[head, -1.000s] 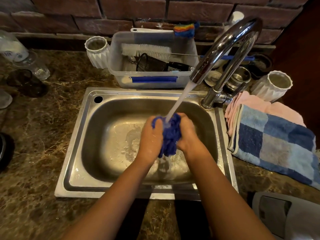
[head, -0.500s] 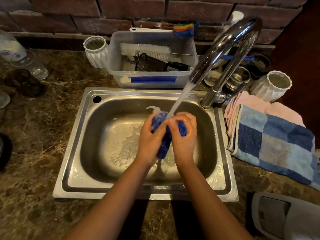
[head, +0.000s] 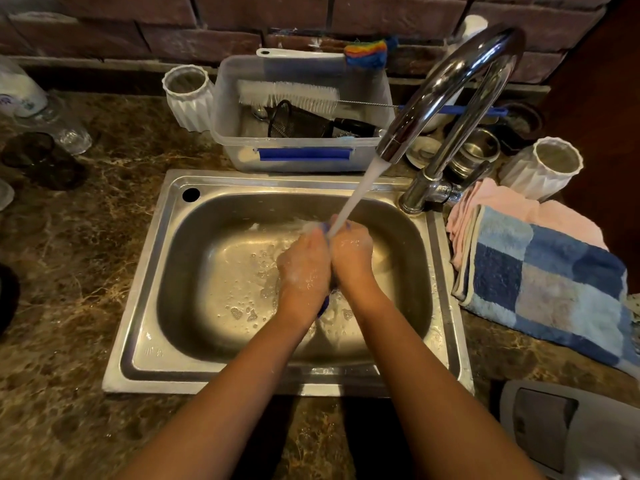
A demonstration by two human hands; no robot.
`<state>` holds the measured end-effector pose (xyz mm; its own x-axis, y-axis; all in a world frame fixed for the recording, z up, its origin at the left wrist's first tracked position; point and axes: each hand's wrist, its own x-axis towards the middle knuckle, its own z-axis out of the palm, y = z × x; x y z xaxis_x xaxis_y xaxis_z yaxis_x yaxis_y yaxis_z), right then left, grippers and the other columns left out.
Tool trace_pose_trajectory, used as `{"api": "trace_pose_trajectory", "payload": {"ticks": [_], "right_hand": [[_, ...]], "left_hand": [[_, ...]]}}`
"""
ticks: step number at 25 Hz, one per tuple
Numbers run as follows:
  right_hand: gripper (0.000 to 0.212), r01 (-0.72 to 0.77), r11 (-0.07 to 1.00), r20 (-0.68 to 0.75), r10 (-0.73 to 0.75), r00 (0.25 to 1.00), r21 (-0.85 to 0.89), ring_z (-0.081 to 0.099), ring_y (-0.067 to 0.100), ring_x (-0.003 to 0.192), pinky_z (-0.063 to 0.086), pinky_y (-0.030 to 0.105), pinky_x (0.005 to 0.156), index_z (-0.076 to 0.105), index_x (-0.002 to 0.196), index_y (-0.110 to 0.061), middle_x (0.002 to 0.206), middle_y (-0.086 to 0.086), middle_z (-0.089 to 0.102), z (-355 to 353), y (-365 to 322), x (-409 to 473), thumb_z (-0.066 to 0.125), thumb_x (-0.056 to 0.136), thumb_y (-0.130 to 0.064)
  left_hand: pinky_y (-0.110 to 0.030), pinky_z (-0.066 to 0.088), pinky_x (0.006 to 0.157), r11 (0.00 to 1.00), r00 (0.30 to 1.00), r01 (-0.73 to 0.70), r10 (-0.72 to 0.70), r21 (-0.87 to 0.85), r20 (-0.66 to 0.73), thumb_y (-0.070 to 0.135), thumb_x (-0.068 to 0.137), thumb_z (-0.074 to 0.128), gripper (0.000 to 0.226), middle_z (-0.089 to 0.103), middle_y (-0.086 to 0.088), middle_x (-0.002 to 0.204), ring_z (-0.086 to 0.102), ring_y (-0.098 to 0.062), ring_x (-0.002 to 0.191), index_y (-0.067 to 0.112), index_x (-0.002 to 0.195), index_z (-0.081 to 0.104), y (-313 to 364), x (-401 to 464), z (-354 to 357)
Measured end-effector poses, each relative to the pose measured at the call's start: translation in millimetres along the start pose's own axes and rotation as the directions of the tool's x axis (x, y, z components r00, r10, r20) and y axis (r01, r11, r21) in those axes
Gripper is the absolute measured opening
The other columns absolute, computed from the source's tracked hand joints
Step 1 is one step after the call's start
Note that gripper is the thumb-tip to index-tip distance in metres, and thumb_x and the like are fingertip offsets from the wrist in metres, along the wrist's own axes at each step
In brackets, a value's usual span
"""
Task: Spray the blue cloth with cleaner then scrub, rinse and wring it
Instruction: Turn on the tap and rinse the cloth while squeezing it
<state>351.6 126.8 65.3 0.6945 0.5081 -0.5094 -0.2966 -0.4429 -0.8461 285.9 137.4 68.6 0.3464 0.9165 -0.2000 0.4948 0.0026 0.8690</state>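
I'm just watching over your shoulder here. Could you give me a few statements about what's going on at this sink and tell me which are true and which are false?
1. Water runs from the tap. True.
2. The blue cloth lies spread on the counter. False: it is squeezed between the left hand and right hand.
3. The checked towel lies right of the sink. True.
4. The bottle brush lies in the sink. False: it rests on the plastic tub.
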Motion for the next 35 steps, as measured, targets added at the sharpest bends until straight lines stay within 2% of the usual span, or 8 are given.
{"api": "trace_pose_trajectory", "payload": {"ticks": [4, 7, 10, 12, 18, 21, 31, 35], "right_hand": [[0.022, -0.342, 0.865, 0.042, 0.352, 0.935, 0.366, 0.061, 0.024, 0.069, 0.056, 0.038, 0.074, 0.057, 0.071, -0.006, 0.073, 0.011, 0.061, -4, -2, 6, 0.049, 0.088, -0.018], [0.022, -0.276, 0.826, 0.128, 0.245, 0.961, 0.492, 0.066, 0.015, 0.052, 0.054, 0.026, 0.050, 0.058, 0.074, -0.012, 0.056, 0.004, 0.068, -18, -7, -7, 0.047, 0.089, -0.024], [0.017, 0.164, 0.983, 0.253, -0.180, 0.951, 0.083, 0.066, 0.009, 0.085, 0.054, 0.028, 0.077, 0.063, 0.095, -0.033, 0.088, -0.008, 0.070, -29, 1, -25, 0.052, 0.087, -0.022], [0.024, 0.508, 0.842, 0.229, -0.467, 0.854, -0.182, 0.056, 0.005, 0.095, 0.047, 0.021, 0.083, 0.061, 0.104, -0.031, 0.103, -0.005, 0.057, -28, 12, -31, 0.060, 0.084, -0.019], [0.031, 0.603, 0.795, 0.156, -0.588, 0.794, -0.071, 0.048, -0.003, 0.108, 0.032, 0.001, 0.091, 0.059, 0.117, -0.021, 0.124, 0.003, 0.051, -1, 19, -36, 0.053, 0.087, -0.022], [0.006, 0.414, 0.907, 0.053, -0.411, 0.910, -0.073, 0.059, 0.001, 0.085, 0.046, 0.011, 0.073, 0.053, 0.088, -0.045, 0.103, 0.001, 0.059, 0, 16, -35, 0.046, 0.087, -0.045], [0.020, -0.076, 0.996, 0.097, 0.072, 0.993, 0.040, 0.058, 0.016, 0.070, 0.045, 0.025, 0.058, 0.056, 0.079, -0.014, 0.072, 0.004, 0.058, 1, 10, -3, 0.047, 0.092, -0.026], [0.020, -0.048, 0.948, 0.080, 0.024, 0.996, 0.314, 0.058, 0.021, 0.079, 0.051, 0.035, 0.076, 0.053, 0.098, -0.013, 0.084, 0.008, 0.055, -7, 10, -5, 0.038, 0.092, -0.023]], "left_hand": [[-0.013, 0.044, 0.054, 0.991, 0.989, -0.128, 0.131, -0.047, 0.064, 0.030, 0.091, 0.046, 0.011, 0.059, 0.009, 0.074, 0.058, -0.004, 0.065, 0.025, 0.088, 0.054, -7, -11, -7], [-0.032, 0.054, 0.076, 0.784, 0.965, 0.261, -0.226, -0.563, 0.133, 0.021, 0.094, 0.047, 0.017, 0.067, -0.009, 0.095, 0.066, -0.020, 0.085, 0.012, 0.102, 0.058, -10, -5, -9], [-0.029, 0.054, 0.071, 0.524, 0.884, 0.439, -0.398, -0.730, 0.246, 0.022, 0.095, 0.045, 0.021, 0.066, -0.009, 0.093, 0.065, -0.019, 0.080, 0.009, 0.107, 0.056, -15, 10, -22], [-0.029, 0.054, 0.067, 0.490, 0.860, 0.478, -0.430, -0.729, 0.275, 0.024, 0.094, 0.048, 0.019, 0.067, -0.007, 0.084, 0.066, -0.019, 0.075, 0.010, 0.101, 0.059, -14, 13, -25], [-0.028, 0.048, 0.073, 0.695, 0.938, 0.346, -0.255, -0.631, 0.233, 0.026, 0.096, 0.040, 0.026, 0.067, -0.002, 0.082, 0.065, -0.016, 0.084, 0.019, 0.088, 0.063, -1, -4, -4], [-0.031, 0.052, 0.062, 0.836, 0.958, 0.286, -0.259, -0.469, 0.122, 0.039, 0.095, 0.037, 0.037, 0.067, -0.001, 0.072, 0.066, -0.018, 0.074, 0.023, 0.077, 0.065, 1, -1, -2], [-0.017, 0.044, 0.050, 0.997, 0.996, 0.064, -0.061, -0.037, 0.064, 0.035, 0.095, 0.031, 0.035, 0.059, 0.001, 0.068, 0.057, -0.016, 0.063, 0.026, 0.069, 0.053, -14, -1, -4], [-0.032, 0.054, 0.073, 0.863, 0.947, 0.297, -0.213, -0.409, 0.239, 0.030, 0.095, 0.040, 0.022, 0.066, -0.003, 0.095, 0.067, -0.016, 0.084, 0.019, 0.104, 0.055, -22, -7, -5]]}}
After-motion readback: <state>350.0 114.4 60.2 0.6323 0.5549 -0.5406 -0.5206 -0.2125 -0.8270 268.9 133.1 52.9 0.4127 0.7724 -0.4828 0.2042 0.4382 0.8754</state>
